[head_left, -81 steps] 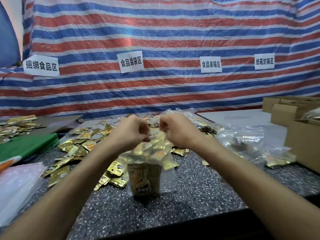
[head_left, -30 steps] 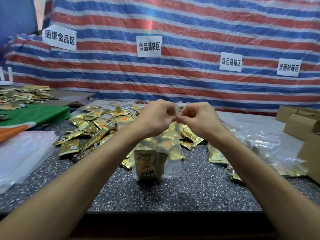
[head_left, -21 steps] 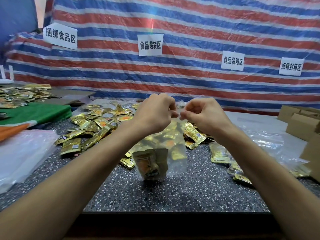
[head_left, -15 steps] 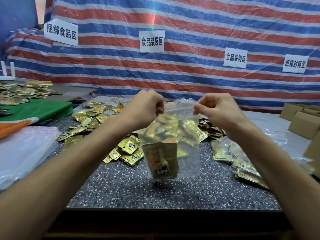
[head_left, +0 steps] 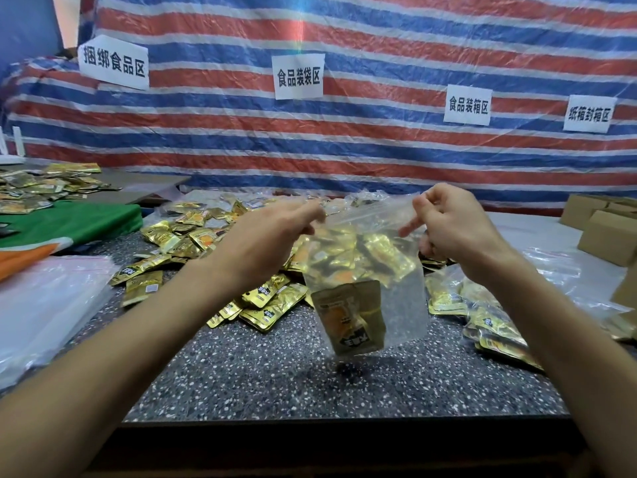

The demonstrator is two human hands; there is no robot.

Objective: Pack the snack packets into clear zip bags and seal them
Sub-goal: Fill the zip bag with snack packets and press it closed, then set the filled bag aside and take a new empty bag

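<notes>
Left hand: the left hand [head_left: 272, 236] reaches in from the near left on a bare forearm. Its back faces up and its fingers are curled, pinching the top left corner of the clear plastic zip bag [head_left: 403, 305].
Right hand: the right hand [head_left: 455, 229] comes from the near right at about the same height, wrist slightly bent. Thumb and forefinger pinch the bag's top right corner, and the other fingers are curled loosely under it.
Spacing: the hands are apart, and the bag's top edge is stretched between them.
Bag: it hangs upright between the hands over the middle of the dark speckled stone table [head_left: 275, 381], with its shadow just below. Whether the zip strip is fully closed cannot be told.
Contents: gold foil snack packets [head_left: 351, 315] fill the bag, one large brownish packet lowest.
Loose stock: a heap of gold foil packets [head_left: 193, 236] lies on the table beyond the left forearm.
Left side: a stack of flat clear bags [head_left: 44, 298] lies near, with a green cloth [head_left: 69, 219] farther back.
Right side: filled clear bags [head_left: 496, 322] lie near the right forearm, and brown cardboard boxes [head_left: 606, 236] stand at the far right.
Backdrop: a red, blue and white striped tarpaulin [head_left: 344, 150] carries white paper signs [head_left: 299, 76].
</notes>
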